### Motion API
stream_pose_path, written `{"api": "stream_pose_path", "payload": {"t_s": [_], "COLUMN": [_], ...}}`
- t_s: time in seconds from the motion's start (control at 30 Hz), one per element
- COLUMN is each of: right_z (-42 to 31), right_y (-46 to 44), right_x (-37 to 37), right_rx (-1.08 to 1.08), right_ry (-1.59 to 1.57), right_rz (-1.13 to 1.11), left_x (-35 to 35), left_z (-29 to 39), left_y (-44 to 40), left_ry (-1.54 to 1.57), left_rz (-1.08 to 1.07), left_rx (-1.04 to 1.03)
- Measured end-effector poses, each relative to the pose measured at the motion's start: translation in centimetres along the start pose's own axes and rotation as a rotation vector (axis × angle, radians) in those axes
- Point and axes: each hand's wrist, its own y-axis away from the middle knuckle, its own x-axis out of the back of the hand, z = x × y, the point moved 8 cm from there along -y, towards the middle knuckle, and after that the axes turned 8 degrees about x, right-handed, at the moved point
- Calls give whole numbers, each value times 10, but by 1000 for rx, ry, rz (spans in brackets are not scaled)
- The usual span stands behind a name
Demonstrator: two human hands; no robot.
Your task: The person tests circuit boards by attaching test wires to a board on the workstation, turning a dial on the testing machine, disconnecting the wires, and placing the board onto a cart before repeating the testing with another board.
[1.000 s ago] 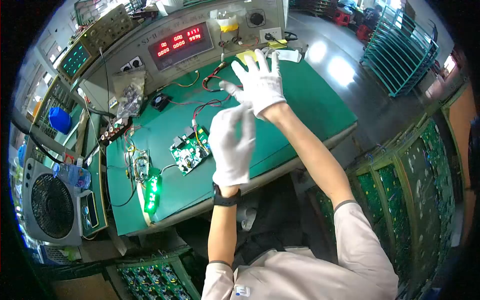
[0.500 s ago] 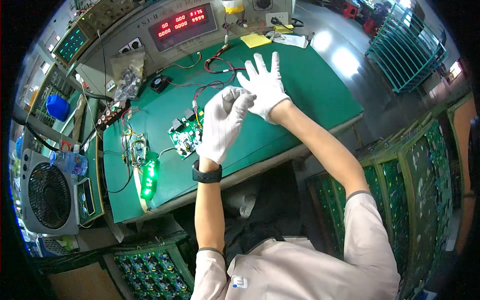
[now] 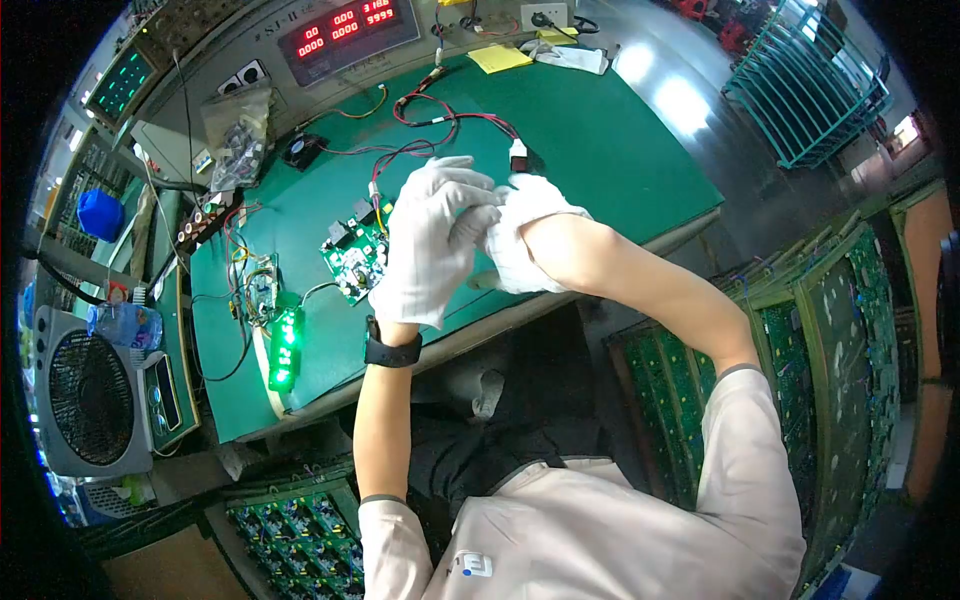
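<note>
Both my hands wear white gloves and meet above the front of the green bench mat. My left hand is closed, its thumb and fingertips against the white glove on my right hand, seeming to pinch its fabric. My right hand is turned down and inward with a bent wrist; its fingers are mostly hidden. Just left of my left hand lies a green circuit board with a wired connector. Beyond my right hand, a white cable connector with a dark end rests on the mat.
A lit green display and a small wired board lie at the left. A small black fan and a bag of parts sit at the back. Racks of boards stand at the right.
My right hand has drawn back toward me and turned downward from a spread, raised pose. My left hand has shifted slightly left and down. The cable connector behind has come into sight.
</note>
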Motion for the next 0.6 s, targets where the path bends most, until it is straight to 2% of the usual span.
{"api": "stream_pose_path", "payload": {"t_s": [0.03, 0.07, 0.17, 0.2, 0.27, 0.3, 0.33, 0.37, 0.4, 0.43, 0.5, 0.6], "right_z": [0, -3, -7, -6, -24, -25, -30, -29, -24, -23, -4, 47], "right_y": [5, 17, 20, 25, 37, 35, 42, 57, 40, 41, 21, 17], "right_x": [-6, 1, -11, -18, -11, -24, -9, 4, -7, 4, -16, -1], "right_rx": [-33, -35, -29, -31, 255, 256, 335, 413, 342, 353, 34, -75], "right_ry": [-5, 20, -42, -47, -13, -19, -135, -254, -289, -287, -311, 37], "right_rz": [-137, -76, -140, -143, 231, 230, 572, 915, 783, 785, 122, 479], "left_x": [-4, -6, -9, -8, -7, -9, -15, -22, -19, -15, -11, -1], "left_z": [7, 10, 17, 16, 28, 31, 40, 39, 37, 37, 27, 8], "left_y": [3, 5, 13, 15, 15, 15, 17, 22, 24, 23, 28, 48], "left_ry": [-48, -58, -64, 26, 151, 272, 243, 330, 258, 185, 135, 60], "left_rz": [-32, -52, -75, -97, -148, -195, -292, -253, -225, -196, -153, -71], "left_rx": [-55, -67, -10, 46, 85, 126, 32, -21, -19, -21, 41, 171]}}
